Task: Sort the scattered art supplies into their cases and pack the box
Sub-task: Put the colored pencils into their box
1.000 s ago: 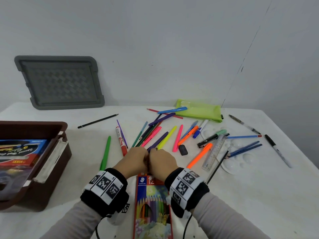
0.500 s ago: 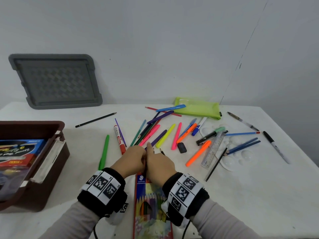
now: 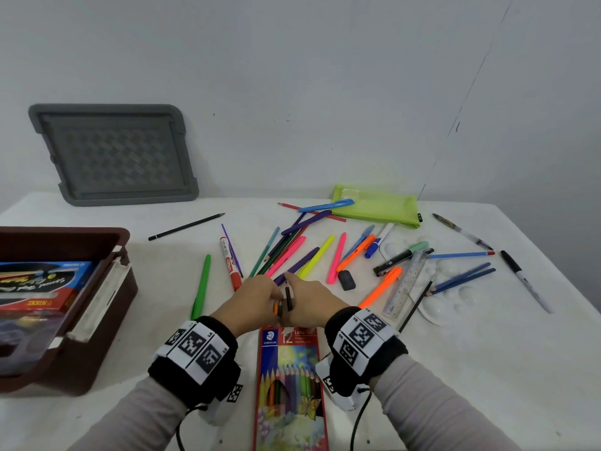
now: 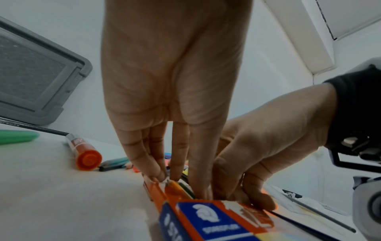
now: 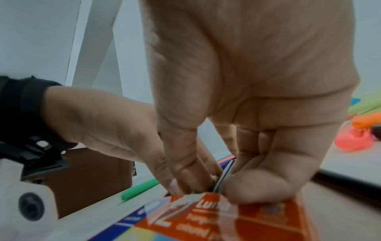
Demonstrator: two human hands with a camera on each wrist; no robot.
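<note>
A red and blue coloured pencil box (image 3: pixel 287 382) lies flat in front of me, its open end pointing away. Both hands meet at that end. My left hand (image 3: pixel 276 299) pinches the ends of the coloured pencils (image 3: pixel 280 307), an orange one (image 4: pixel 175 187) and darker ones, at the mouth of the box (image 4: pixel 208 216). My right hand (image 3: pixel 300 297) pinches the box's thin flap (image 5: pixel 224 176) between thumb and fingers, index finger stretched forward. The box mouth itself is hidden by the hands in the head view.
Pens, markers and pencils (image 3: pixel 309 255) lie scattered beyond the hands, with a black eraser (image 3: pixel 347 279), a ruler (image 3: pixel 406 284), a white palette (image 3: pixel 455 291) and a green pouch (image 3: pixel 377 206). A brown box (image 3: pixel 65 234) holding packs stands left; its grey lid (image 3: pixel 113 154) leans on the wall.
The right index finger, curled a second ago, now stretches forward. Ends of an orange and a dark pencil now show between the hands. The box has stayed in place.
</note>
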